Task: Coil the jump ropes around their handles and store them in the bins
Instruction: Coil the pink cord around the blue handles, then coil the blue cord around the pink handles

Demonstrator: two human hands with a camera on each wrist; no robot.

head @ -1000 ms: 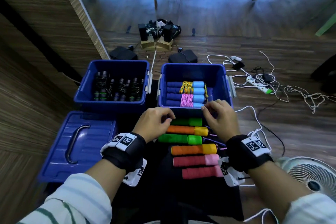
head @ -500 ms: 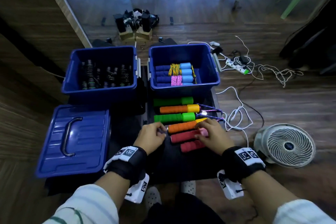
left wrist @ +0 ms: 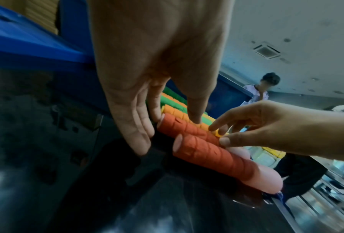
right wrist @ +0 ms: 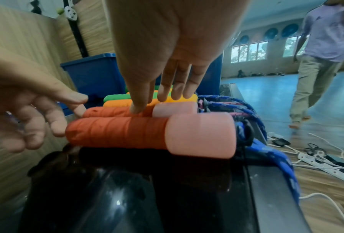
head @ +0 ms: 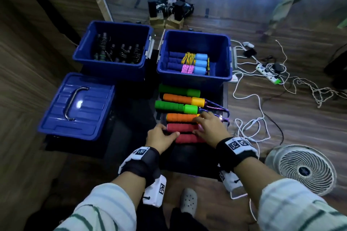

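Left bin (head: 90,62) holding black coiled ropes (head: 118,51); right bin (head: 195,77) holding blue-handled ropes (head: 189,62). Lid (head: 75,105) lying left. Six handles lying on black tabletop (head: 131,137). Left hand (head: 159,137), right hand (head: 210,127) touching red handles (head: 181,128), fingers straight, gripping nothing. Fan (head: 304,169) sitting on wood floor (head: 293,114).

Dark wood-plank floor (head: 281,110) runs to a wood-panelled wall (head: 37,24) on the left. A round white floor fan (head: 304,169) stands near tangled white cables (head: 249,103). Arched windows (right wrist: 248,50), somewhat blurred, admit daylight.
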